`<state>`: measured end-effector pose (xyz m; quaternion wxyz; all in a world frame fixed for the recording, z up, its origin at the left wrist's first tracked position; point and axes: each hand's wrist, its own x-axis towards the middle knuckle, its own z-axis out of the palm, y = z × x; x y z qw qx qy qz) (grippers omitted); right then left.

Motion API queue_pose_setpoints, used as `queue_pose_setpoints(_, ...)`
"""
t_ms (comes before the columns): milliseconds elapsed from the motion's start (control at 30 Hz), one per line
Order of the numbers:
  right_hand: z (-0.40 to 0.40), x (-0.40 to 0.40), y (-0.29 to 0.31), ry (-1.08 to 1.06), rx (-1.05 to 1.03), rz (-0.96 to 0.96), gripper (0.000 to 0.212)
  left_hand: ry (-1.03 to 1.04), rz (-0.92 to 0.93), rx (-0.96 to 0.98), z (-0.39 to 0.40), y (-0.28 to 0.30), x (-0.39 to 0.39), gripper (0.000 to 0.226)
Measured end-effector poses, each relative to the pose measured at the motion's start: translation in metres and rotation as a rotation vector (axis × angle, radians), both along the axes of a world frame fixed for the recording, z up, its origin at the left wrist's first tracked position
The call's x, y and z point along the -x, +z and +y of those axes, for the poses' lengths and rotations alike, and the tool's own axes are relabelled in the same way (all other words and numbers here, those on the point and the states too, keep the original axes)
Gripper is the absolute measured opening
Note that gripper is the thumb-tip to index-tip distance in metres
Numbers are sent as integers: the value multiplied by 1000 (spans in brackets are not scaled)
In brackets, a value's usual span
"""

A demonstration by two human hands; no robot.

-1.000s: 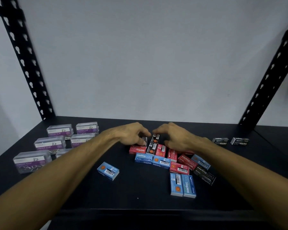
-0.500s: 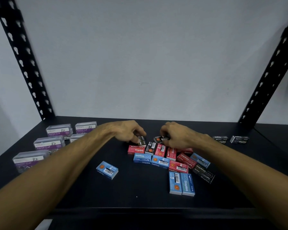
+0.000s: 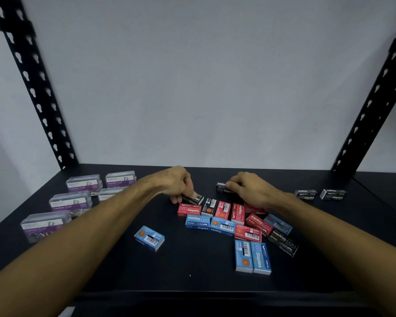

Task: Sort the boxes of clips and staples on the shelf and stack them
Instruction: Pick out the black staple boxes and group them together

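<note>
Our left hand (image 3: pixel 174 184) sits just left of frame centre, fingers curled down and pinching a black staple box (image 3: pixel 193 199) at the upper edge of the mixed pile. Our right hand (image 3: pixel 249 188) is a little right of centre, fingers curled round a second black staple box (image 3: pixel 222 188), which sits apart from the pile, above it in the frame.

The pile itself lies centre to lower right on the black shelf (image 3: pixel 101 271). We note a red box (image 3: pixel 189 209) just below the left hand, with another black box (image 3: pixel 209 206) and two more red boxes (image 3: pixel 222 209) beside it. Lower down are blue boxes (image 3: pixel 197 221) side by side, a red one (image 3: pixel 247 233), and a black box (image 3: pixel 283 243) lying at an angle toward the right. Two blue boxes (image 3: pixel 252 257) lie side by side at the lower right of the pile. One blue box (image 3: pixel 149 237) lies alone, left of the pile and apart from it.

At the right edge of the frame, two black boxes (image 3: pixel 319 195) stand next to each other, well apart from the pile.

In the left part of the frame we count clear paper clip boxes (image 3: pixel 70 202) with purple labels, set out in loose rows; the left forearm hides part of one. Black slotted uprights (image 3: pixel 36 85) rise at both sides against a pale wall (image 3: pixel 192 76).
</note>
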<state>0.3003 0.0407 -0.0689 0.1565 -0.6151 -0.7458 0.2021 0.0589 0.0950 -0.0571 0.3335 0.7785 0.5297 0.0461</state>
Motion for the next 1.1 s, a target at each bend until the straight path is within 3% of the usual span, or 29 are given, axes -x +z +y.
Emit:
queue_pose_setpoints(167, 2, -3, -5, -60, -25, 85, 32, 109, -25, 14, -1, -3, -1, 27)
queue_pose_setpoints(433, 0, -5, -5, -49, 1, 67, 25, -75, 9, 26, -5, 4, 6, 36)
queue_pose_setpoints(667, 0, -3, -6, -62, -16, 53, 15, -72, -37, -98, -8, -1, 5, 29)
queue_pose_setpoints(1100, 0, 0, -8, -42, -43, 70, 21, -54, -58, -164, -7, -8, 3, 25)
